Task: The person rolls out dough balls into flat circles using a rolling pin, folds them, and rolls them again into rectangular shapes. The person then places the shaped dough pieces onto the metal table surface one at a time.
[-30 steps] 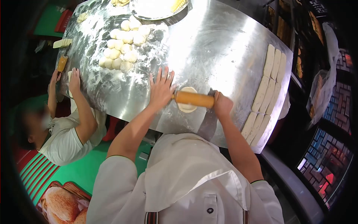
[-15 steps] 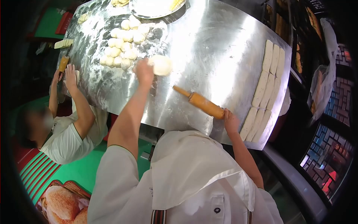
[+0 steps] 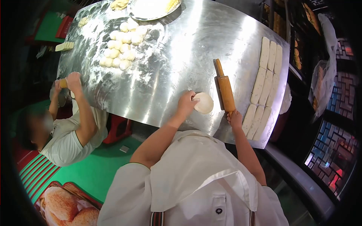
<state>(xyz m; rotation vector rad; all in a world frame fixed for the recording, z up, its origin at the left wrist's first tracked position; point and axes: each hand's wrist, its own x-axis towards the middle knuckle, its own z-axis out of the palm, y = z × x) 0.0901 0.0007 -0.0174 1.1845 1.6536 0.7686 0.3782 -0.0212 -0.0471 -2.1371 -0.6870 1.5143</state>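
Note:
My left hand (image 3: 186, 104) pinches the left edge of a flat, round piece of dough (image 3: 204, 103) close to the near side of the metal table. My right hand (image 3: 235, 118) is closed round the near handle of a wooden rolling pin (image 3: 226, 93). The pin points away from me, a short way right of the dough and apart from it. A cluster of dough balls (image 3: 119, 51) lies on the floured left part of the table.
Strips of dough (image 3: 265, 86) lie in rows along the right side of the metal table (image 3: 181, 67). A round metal tray (image 3: 141, 16) stands at the far edge. On the left, a co-worker (image 3: 71, 132) handles another rolling pin (image 3: 63, 83).
My left hand has brought the dough round toward me and to the right, away from the balls. The rolling pin has swung from pointing left to pointing away from me.

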